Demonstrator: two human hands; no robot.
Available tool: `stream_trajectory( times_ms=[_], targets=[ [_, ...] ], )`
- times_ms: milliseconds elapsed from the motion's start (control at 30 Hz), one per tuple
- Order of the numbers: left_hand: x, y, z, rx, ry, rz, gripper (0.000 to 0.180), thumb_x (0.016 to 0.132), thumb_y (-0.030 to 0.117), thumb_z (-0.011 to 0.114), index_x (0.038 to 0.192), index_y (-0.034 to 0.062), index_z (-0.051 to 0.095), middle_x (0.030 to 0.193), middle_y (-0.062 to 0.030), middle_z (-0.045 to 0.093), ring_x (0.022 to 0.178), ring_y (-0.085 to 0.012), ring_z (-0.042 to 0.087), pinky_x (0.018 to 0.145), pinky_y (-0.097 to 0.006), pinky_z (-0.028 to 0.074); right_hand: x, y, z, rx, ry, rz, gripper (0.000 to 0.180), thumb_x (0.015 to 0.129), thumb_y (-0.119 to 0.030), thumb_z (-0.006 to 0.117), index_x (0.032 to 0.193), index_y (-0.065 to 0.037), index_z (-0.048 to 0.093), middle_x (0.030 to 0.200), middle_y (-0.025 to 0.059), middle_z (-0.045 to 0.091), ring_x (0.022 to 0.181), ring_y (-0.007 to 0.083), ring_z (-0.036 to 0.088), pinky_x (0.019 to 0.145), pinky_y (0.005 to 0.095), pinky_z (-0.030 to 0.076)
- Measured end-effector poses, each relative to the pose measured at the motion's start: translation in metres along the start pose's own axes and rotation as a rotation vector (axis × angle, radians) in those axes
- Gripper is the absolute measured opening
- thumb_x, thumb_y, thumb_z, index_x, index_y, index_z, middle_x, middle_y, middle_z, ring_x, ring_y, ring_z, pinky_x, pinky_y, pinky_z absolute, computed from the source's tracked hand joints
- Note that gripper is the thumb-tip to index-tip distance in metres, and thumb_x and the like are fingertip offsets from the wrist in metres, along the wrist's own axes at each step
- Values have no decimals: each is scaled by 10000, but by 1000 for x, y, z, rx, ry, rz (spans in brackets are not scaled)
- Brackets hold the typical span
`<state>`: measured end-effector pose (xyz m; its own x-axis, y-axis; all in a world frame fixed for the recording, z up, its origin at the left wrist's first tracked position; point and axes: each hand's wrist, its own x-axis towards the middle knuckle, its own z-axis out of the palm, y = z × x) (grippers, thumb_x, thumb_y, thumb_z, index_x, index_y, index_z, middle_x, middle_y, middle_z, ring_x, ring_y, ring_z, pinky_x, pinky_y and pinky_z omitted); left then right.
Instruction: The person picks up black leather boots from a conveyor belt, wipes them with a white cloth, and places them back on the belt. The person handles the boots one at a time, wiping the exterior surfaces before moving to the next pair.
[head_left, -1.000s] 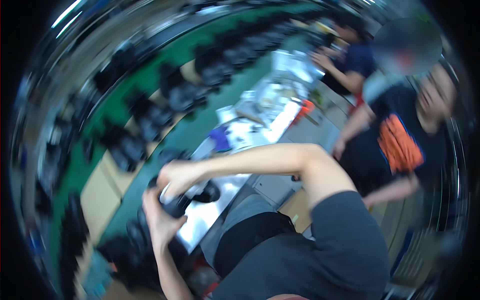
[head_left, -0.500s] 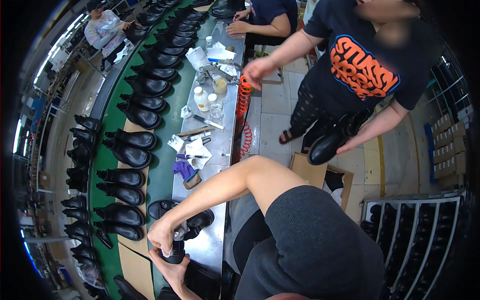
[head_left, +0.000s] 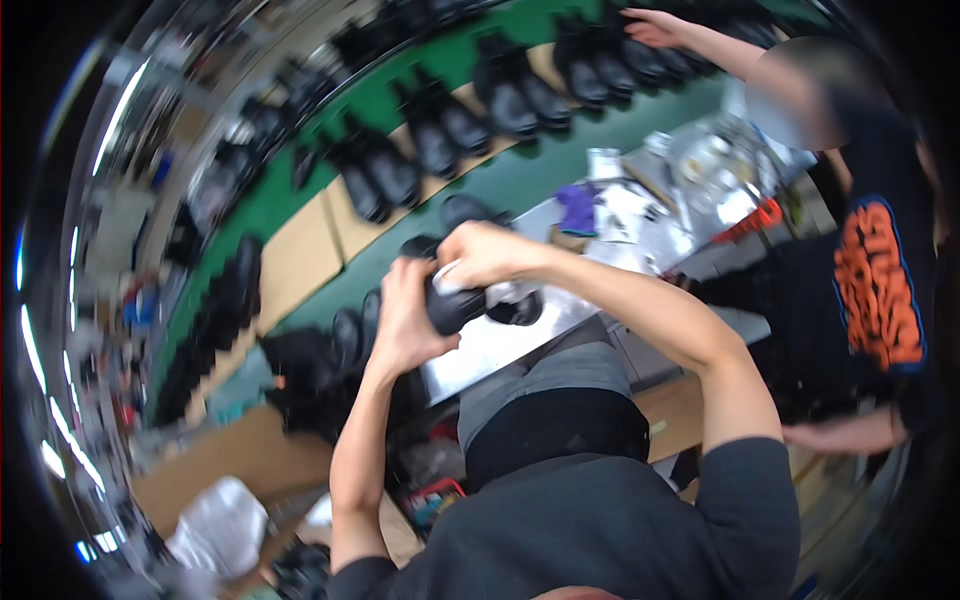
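A black shoe (head_left: pixel 455 309) is held above the workbench edge, its toe toward me. My left hand (head_left: pixel 403 318) wraps round it from the left side, fingers and thumb closed on it. My right hand (head_left: pixel 482 256) is closed on a small white cloth (head_left: pixel 444 279), which is pressed against the top of the shoe. Just right of the held shoe lies another black shoe (head_left: pixel 518 309), partly covered by my right arm and some white paper. Beyond my right hand sits a black shoe (head_left: pixel 470 210).
Rows of black shoes (head_left: pixel 440 125) stand on the green conveyor (head_left: pixel 425 70) with brown cardboard sheets (head_left: pixel 300 245). On the metal bench are a purple cloth (head_left: pixel 577 210), white paper (head_left: pixel 622 212) and blurred bottles. At right, a co-worker's hand (head_left: pixel 655 28) reaches over the shoes.
My view has turned, so the conveyor now runs across the top. Both hands still hold the shoe and cloth. The co-worker's arm has moved out over the conveyor shoes.
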<state>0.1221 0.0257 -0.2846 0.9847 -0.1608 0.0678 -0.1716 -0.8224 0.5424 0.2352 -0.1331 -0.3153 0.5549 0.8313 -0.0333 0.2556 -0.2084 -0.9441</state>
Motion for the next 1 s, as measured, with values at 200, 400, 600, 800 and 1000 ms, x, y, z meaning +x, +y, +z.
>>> stream_trajectory(
  times_ms=[200,400,600,800,1000],
  targets=[
    [-15,-1,-12,-35,-22,-65,820,434,108,778,1183,-1,462,1107,-168,445,1040,-376,447,915,-428,413,-8,-24,3,106,-224,98,78,714,-46,618,694,-15,549,600,-35,489,548,35,419,461,234,297],
    [-16,-3,-9,-39,-5,-68,793,455,128,768,1174,-5,461,1095,-165,437,1022,-372,439,919,-441,419,6,-18,6,212,-78,316,211,739,-148,679,626,-35,541,567,-8,495,522,59,433,451,246,311],
    [-20,-9,-13,-56,-20,-46,804,457,138,778,1178,-15,458,1113,-171,430,1034,-379,429,919,-459,429,-4,-27,7,156,-221,112,102,710,-41,623,691,-35,523,602,-49,494,556,32,440,484,222,329],
    [-19,-6,-12,-45,-36,-62,816,460,133,780,1190,-17,448,1130,-173,424,1033,-379,422,912,-472,442,-3,-32,8,97,-133,244,123,716,-58,621,666,-39,511,606,-48,498,553,17,425,481,203,305],
    [-20,-5,-12,-36,-34,-53,815,466,126,783,1195,-15,446,1134,-170,416,1030,-380,421,902,-471,449,-3,-36,5,224,-118,317,168,734,-123,659,664,-19,547,607,-8,515,572,49,438,489,237,330]
  ],
)
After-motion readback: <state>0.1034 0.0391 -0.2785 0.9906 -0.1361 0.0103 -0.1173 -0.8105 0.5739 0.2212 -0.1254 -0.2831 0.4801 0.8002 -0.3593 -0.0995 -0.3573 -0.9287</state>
